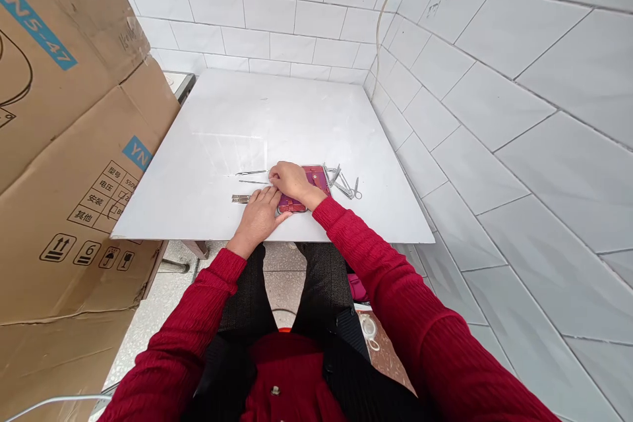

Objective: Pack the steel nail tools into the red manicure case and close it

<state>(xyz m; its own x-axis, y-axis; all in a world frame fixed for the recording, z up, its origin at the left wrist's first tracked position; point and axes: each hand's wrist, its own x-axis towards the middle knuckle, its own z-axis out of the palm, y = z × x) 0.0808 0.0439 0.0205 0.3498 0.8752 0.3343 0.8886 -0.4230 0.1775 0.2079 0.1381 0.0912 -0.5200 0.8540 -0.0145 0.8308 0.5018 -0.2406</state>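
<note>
A red and purple manicure case [316, 177] lies unfolded on the white table, near its front edge. My left hand [260, 212] rests on the case's left side, fingers stretched out and thumb apart along the front edge. Over the upper left part of the case, my right hand [289, 179] is closed in a pinch; what its fingertips hold is hidden. Two thin metal tools [251, 173] lie left of the case, with nail clippers [241, 198] below them, close to my left fingers. Small scissors and other metal tools [342, 182] lie spread to the right.
The white tabletop [237, 105] reaches back to a tiled wall [291, 46]. A tall cardboard box [99, 145] stands along the left side. Another tiled wall [494, 119] borders the right, and a cable [380, 20] hangs in the back corner.
</note>
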